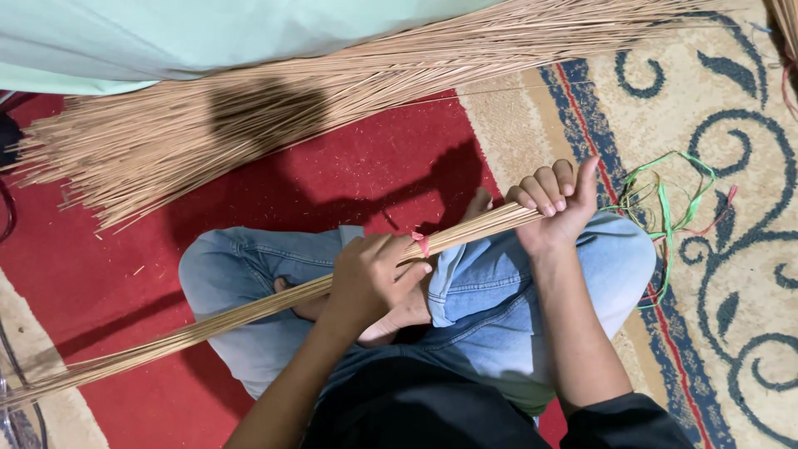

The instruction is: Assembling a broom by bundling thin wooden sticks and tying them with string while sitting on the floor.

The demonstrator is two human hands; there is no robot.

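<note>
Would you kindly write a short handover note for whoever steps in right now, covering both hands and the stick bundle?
Left hand: closed around the middle of the thin stick bundle, beside a red tie.
Right hand: closed on the bundle's end.
The bundle lies across the lap, its long end reaching out over the red carpet.
A big loose pile of sticks lies ahead; green and red strings lie on the patterned rug.
Done: one red tie is on. Left: the big pile is unbundled.

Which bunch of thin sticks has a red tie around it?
The slim bundle held across the lap by the left hand and right hand, with the red tie; the big loose pile on the carpet shows none.
</note>
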